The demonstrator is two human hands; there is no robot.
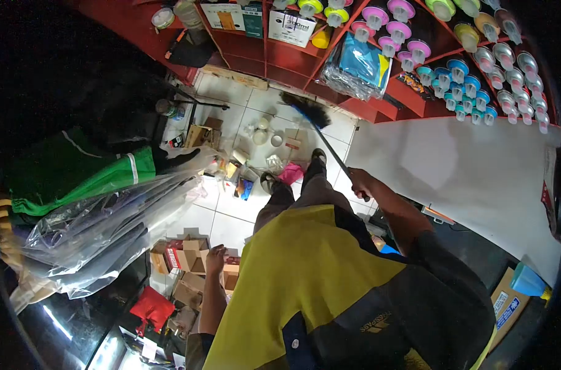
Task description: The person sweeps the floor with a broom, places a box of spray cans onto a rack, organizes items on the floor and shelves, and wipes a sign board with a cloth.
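My right hand (362, 183) is wrapped round the handle of a broom (330, 140), near its upper end. The broom slants away to the far side of the floor, where its dark bristles (313, 113) rest on the white tiles by the red shelf's base. Litter lies between the bristles and my feet: white round pieces (260, 136), a pink crumpled piece (291, 173) and small packets (244, 188). My left hand (215, 260) hangs at my left side with fingers curled and nothing visible in them. Opened cardboard boxes (193, 251) lie close to it.
A red shelf (289, 58) holding several spray cans (459, 73) and a plastic-wrapped blue pack (362, 61) stands ahead. Clear plastic sheeting (107, 237) and green cloth (83, 176) hang at left. A pale panel (441, 157) stands at right. A red bag (152, 308) lies at lower left.
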